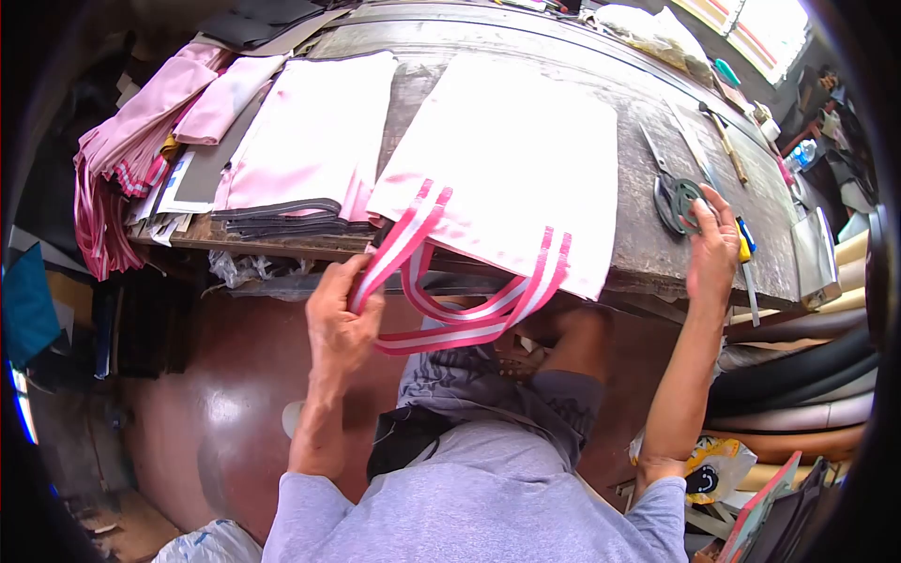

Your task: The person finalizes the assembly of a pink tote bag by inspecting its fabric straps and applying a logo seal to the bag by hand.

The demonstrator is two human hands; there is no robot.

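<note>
A pale pink, nearly white fabric bag (526, 159) lies flat on the worktable, its opening toward me. Two pink-and-white striped straps (507, 314) hang from it over the table edge. My left hand (345, 305) is closed around one strap at the bag's left corner; a small dark piece shows just above the fingers. On the right, a pair of scissors (664, 188) with dark, greenish handles rests on the table, blades pointing away from me. The fingers of my right hand (713, 239) are bent around a handle loop.
Left of the bag lies a stack of pale panels with dark edges (310, 141). Pink straps (122, 178) drape over the table's left side. A yellow-handled tool (746, 246) and a hammer (727, 141) lie at right. Rolls of material (798, 375) sit below.
</note>
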